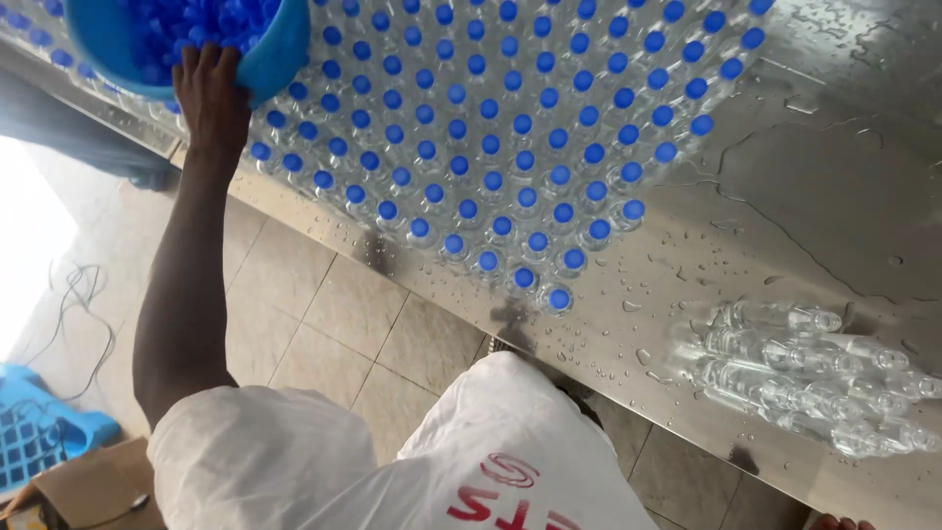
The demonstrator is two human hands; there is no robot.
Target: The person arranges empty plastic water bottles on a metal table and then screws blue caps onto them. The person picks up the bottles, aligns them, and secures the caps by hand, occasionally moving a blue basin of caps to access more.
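My left hand grips the rim of a blue bowl filled with loose blue caps, held over the far left of the table. Under and beside the bowl, a dense cluster of clear bottles with blue caps stands upright on the wet steel table. Several clear bottles without caps lie on their sides at the right. Only a sliver of my right hand shows at the bottom edge, so its fingers are hidden.
Water drops and puddles cover the steel surface. Below the table edge is a tiled floor. A blue crate, a cardboard box and loose cables lie at the lower left.
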